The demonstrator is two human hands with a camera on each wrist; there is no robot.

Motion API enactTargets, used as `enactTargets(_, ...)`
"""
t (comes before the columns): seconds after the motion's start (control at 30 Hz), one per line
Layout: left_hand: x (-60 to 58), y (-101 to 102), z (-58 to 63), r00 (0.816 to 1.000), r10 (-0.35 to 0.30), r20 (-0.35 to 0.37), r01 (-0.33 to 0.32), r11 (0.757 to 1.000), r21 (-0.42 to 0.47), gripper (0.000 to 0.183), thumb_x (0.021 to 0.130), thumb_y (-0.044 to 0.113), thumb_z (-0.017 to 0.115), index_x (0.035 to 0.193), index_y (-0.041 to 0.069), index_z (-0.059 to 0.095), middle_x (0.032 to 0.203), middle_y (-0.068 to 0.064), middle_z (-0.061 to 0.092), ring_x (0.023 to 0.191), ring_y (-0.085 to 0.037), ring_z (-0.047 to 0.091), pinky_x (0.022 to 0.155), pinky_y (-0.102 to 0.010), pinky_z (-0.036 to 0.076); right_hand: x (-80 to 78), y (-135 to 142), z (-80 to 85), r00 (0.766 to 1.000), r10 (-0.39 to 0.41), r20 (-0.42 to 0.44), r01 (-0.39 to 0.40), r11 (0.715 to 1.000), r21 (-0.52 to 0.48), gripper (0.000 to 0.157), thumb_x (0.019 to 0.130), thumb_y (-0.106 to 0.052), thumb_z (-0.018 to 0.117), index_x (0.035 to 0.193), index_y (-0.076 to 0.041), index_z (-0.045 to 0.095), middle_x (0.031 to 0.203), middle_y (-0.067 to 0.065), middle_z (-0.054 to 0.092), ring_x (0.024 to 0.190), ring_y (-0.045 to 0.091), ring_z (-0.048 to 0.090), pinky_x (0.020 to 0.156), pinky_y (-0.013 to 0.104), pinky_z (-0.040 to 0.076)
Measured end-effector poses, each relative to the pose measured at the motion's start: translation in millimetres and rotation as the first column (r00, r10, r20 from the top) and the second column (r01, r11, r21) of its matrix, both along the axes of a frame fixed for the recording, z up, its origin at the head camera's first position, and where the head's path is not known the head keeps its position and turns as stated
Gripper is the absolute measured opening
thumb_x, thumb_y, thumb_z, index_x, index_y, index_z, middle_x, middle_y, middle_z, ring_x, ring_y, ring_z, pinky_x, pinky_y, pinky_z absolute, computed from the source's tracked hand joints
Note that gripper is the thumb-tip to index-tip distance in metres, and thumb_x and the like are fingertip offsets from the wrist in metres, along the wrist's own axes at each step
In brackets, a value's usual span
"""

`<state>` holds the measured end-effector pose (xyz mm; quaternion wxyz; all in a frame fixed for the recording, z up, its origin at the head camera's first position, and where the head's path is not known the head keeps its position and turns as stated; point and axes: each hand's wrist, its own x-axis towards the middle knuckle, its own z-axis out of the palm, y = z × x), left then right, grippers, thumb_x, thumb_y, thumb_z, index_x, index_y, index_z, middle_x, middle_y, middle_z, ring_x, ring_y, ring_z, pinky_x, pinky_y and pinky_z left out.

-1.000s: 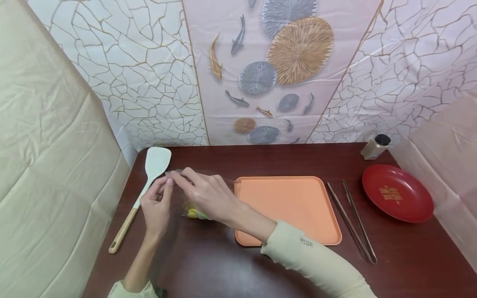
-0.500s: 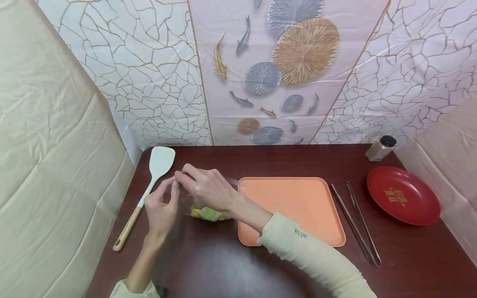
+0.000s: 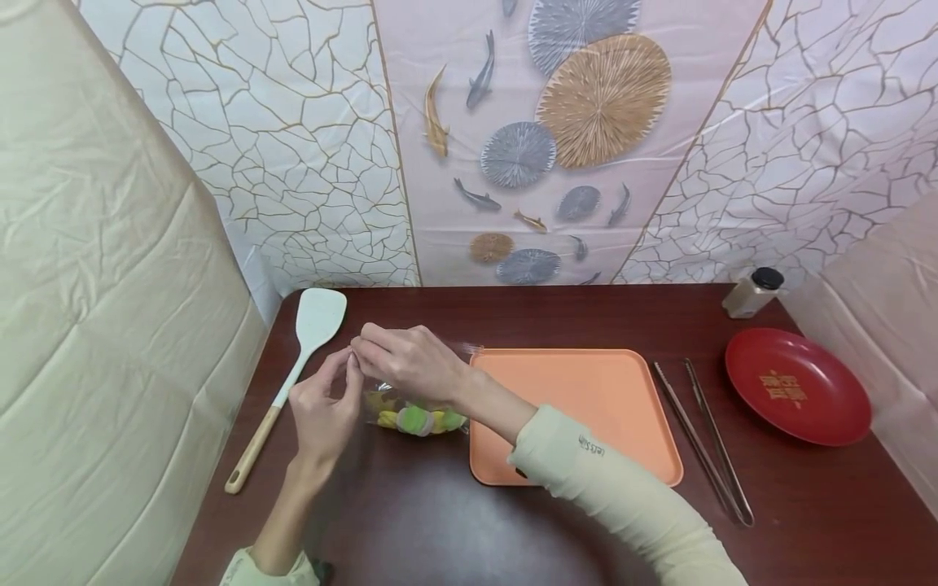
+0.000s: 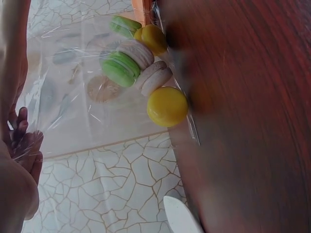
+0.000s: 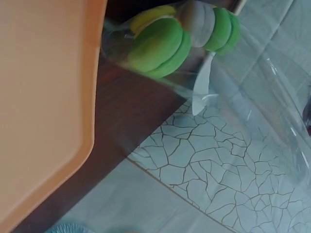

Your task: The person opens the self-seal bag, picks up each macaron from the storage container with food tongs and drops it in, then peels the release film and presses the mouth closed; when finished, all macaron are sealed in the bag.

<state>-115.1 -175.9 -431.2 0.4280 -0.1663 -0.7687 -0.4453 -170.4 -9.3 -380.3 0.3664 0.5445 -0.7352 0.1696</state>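
A clear plastic bag hangs below both hands, macarons gathered along its bottom. They are green, yellow and pale pinkish. In the head view, my left hand pinches the bag's top edge between thumb and fingers. Right against it, my right hand pinches the same edge, with its fingertips meeting the left ones. The right wrist view shows the bag's lower part with a big green macaron close beside the orange tray.
Left of the hands lies a white spatula with a wooden handle. The orange tray is under the right forearm. Metal tongs, a red plate and a black-lidded jar are at the right of the dark table.
Both hands have shifted slightly right in the head view, still pinching the bag's edge. More of the macarons now shows below the right hand; at first just a yellow part was visible.
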Motion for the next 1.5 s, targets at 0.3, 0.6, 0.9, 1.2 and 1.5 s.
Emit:
enactTargets(0.3,-1.9,0,-2.8,1.000,0.004,-0.017,-0.004,1.000,-0.010,0.013,0.094,-0.013,0.067,0.102,-0.012,0.078,0.091,-0.026,0.081,0.073,-0.043,0.079,0.084,-0.003,0.049,2.3,-3,0.2,0.946,0.074,0.315,-0.028,0.988,-0.149,0.008,0.101,0.003,0.069,0.099,0.002,0.077,0.090,0.005,0.068,0.072,0.006,0.064,0.071,0.007,0.050)
enactTargets(0.6,-0.4,-1,-2.4,1.000,0.015,0.000,-0.015,1.000,0.002,0.014,0.094,-0.014,0.066,0.101,-0.011,0.078,0.090,-0.025,0.081,0.073,-0.042,0.079,0.081,-0.006,0.052,4.2,0,4.8,0.974,0.001,0.225,0.003,1.000,-0.020,0.009,0.108,-0.006,0.069,0.103,-0.004,0.076,0.092,0.002,0.062,0.066,0.003,0.052,0.065,0.009,0.047)
enactTargets(0.9,2.2,2,-4.0,1.000,0.015,-0.006,-0.015,1.000,0.012,0.013,0.093,-0.014,0.067,0.101,-0.011,0.078,0.091,-0.025,0.081,0.076,-0.035,0.081,0.083,-0.003,0.051,8.0,-2,6.5,0.991,-0.065,0.118,0.063,0.998,0.017,0.014,0.108,-0.005,0.066,0.095,-0.006,0.070,0.085,0.001,0.055,0.057,0.005,0.040,0.051,0.016,0.038)
enactTargets(1.2,-0.2,4,-1.2,0.999,-0.026,-0.036,0.029,0.998,0.065,0.017,0.094,-0.017,0.065,0.105,-0.013,0.078,0.097,-0.028,0.081,0.101,0.004,0.075,0.086,-0.006,0.054,10.9,-2,11.9,0.874,0.046,0.483,0.059,0.978,-0.200,0.012,0.108,-0.001,0.065,0.101,0.001,0.074,0.091,0.006,0.068,0.067,0.007,0.063,0.068,0.008,0.049)
enactTargets(1.5,2.7,3,0.3,0.991,-0.136,0.013,0.132,0.977,0.170,0.021,0.102,-0.017,0.059,0.111,-0.012,0.077,0.098,-0.027,0.081,0.104,-0.002,0.080,0.088,-0.016,0.061,6.0,13,16.8,0.711,0.227,0.666,0.139,0.883,-0.449,0.012,0.108,0.001,0.065,0.100,0.004,0.074,0.083,0.010,0.068,0.051,0.007,0.060,0.046,0.020,0.049)
